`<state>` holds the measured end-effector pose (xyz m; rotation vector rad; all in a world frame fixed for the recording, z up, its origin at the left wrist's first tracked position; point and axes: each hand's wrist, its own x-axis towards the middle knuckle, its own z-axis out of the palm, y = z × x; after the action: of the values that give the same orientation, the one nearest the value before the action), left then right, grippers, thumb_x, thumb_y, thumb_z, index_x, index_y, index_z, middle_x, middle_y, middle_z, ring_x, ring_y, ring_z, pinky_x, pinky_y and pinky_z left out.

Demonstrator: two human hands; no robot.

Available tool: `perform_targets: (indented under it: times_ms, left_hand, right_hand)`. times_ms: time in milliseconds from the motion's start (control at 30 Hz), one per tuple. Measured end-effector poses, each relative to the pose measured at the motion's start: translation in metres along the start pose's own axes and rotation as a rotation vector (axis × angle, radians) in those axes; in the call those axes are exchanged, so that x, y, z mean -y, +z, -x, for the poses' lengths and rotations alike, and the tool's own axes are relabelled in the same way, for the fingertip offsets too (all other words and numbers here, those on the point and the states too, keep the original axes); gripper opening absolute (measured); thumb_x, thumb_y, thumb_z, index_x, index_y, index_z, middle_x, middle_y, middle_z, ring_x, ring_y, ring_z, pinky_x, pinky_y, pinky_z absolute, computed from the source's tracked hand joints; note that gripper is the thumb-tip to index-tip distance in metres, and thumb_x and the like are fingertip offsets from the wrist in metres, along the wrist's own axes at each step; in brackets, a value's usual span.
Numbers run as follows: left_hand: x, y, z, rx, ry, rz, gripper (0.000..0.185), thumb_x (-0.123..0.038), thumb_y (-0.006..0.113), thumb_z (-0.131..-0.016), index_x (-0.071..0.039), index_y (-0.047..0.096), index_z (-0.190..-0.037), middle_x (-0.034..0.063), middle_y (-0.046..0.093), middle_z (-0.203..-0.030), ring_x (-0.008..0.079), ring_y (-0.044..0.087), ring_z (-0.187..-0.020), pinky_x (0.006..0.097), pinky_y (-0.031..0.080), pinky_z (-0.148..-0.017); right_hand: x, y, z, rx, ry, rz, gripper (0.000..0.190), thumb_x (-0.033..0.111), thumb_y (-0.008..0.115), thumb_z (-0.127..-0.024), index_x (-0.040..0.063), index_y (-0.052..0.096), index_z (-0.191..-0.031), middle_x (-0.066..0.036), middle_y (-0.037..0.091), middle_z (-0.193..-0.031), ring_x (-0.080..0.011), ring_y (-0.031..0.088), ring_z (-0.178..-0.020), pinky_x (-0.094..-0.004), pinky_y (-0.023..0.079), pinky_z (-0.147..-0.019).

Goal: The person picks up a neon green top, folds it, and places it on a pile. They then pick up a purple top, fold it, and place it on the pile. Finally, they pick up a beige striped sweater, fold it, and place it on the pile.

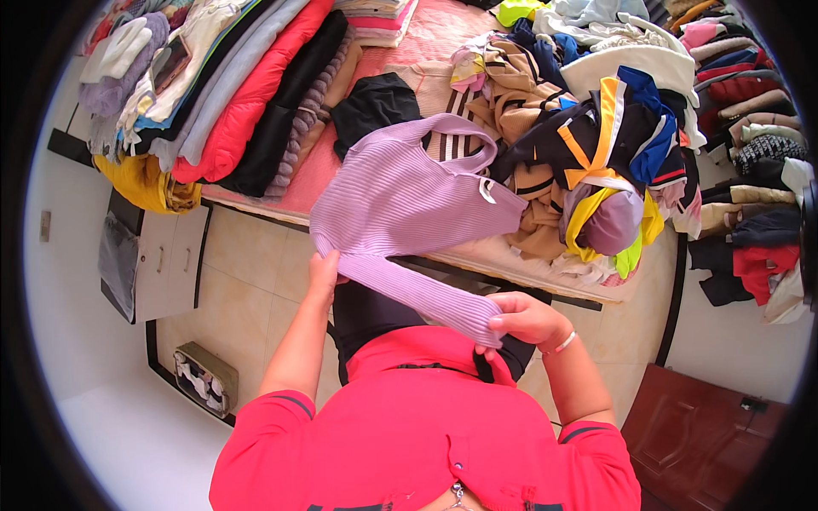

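A lilac ribbed knit top (396,204) lies partly on the bed's near edge, its collar pointing away from me and a small white tag on it. My left hand (324,276) grips the top near the shoulder end of one long sleeve. That sleeve stretches across in front of my lap to my right hand (523,319), which pinches it at the cuff. Just beyond the collar lie a black folded garment (376,105) and a beige knit with dark stripes (441,137).
Folded clothes and a red puffer jacket (255,96) are stacked on the bed's left. A loose heap with a navy garment (549,140) covers its right. More clothes (760,147) line the far right. A box (206,380) sits on the floor at left, near a white cabinet (167,268).
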<state>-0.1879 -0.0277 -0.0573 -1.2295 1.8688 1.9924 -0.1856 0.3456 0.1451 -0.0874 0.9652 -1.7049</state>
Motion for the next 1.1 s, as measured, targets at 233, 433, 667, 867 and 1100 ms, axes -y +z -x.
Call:
perform_targets:
  times_ms: [233, 433, 667, 867, 1100]
  left_hand:
    - [0.017, -0.027, -0.012, -0.013, 0.131, -0.499, 0.035, -0.013, 0.057, -0.075, 0.0, 0.061, -0.107, 0.0141, 0.065, -0.078, 0.0253, 0.064, -0.058, 0.0354, 0.052, -0.048]
    - [0.016, -0.03, 0.007, -0.127, 0.246, -0.594, 0.047, -0.009, 0.062, -0.076, -0.004, 0.054, -0.122, 0.0184, 0.064, -0.098, 0.0328, 0.064, -0.085, 0.0424, 0.054, -0.072]
    - [-0.003, -0.027, 0.048, 0.237, 0.899, -0.934, 0.053, -0.022, 0.069, -0.08, -0.011, 0.051, -0.129, 0.0125, 0.047, -0.137, 0.0335, 0.048, -0.123, 0.0451, 0.038, -0.103]
    - [-0.001, 0.003, 0.039, 0.148, 0.741, -1.067, 0.059, -0.026, 0.07, -0.079, -0.012, 0.051, -0.132, 0.0096, 0.045, -0.139, 0.029, 0.04, -0.132, 0.0459, 0.034, -0.107]
    - [-0.012, 0.019, 0.013, 0.032, 0.765, -1.104, 0.055, -0.027, 0.074, -0.073, -0.018, 0.059, -0.125, 0.01, 0.046, -0.136, 0.0304, 0.04, -0.13, 0.0461, 0.032, -0.106]
  right_hand:
    - [0.058, 0.003, -0.037, 0.222, -0.578, -0.378, 0.033, 0.011, 0.053, -0.096, -0.001, 0.049, -0.127, -0.019, 0.066, -0.1, -0.0269, 0.069, -0.084, -0.0368, 0.058, -0.068]
    - [0.072, -0.047, -0.142, -0.423, -0.549, -0.176, 0.035, 0.013, 0.053, -0.096, 0.001, 0.049, -0.129, -0.013, 0.06, -0.116, -0.0231, 0.063, -0.102, -0.0332, 0.054, -0.083]
    - [-0.013, -0.111, -0.204, -0.829, -0.206, 0.488, 0.038, 0.017, 0.06, -0.09, 0.0, 0.054, -0.124, -0.014, 0.063, -0.115, -0.0256, 0.064, -0.103, -0.0358, 0.051, -0.086]
    - [-0.021, -0.1, -0.245, -0.914, -0.214, 1.177, 0.043, 0.029, 0.069, -0.083, 0.002, 0.06, -0.115, -0.014, 0.064, -0.106, -0.0349, 0.06, -0.106, -0.0385, 0.05, -0.087]
    - [0.018, -0.054, -0.232, -0.425, -0.134, 0.167, 0.031, 0.018, 0.063, -0.089, 0.003, 0.056, -0.116, -0.009, 0.063, -0.112, -0.0231, 0.061, -0.106, -0.037, 0.052, -0.086]
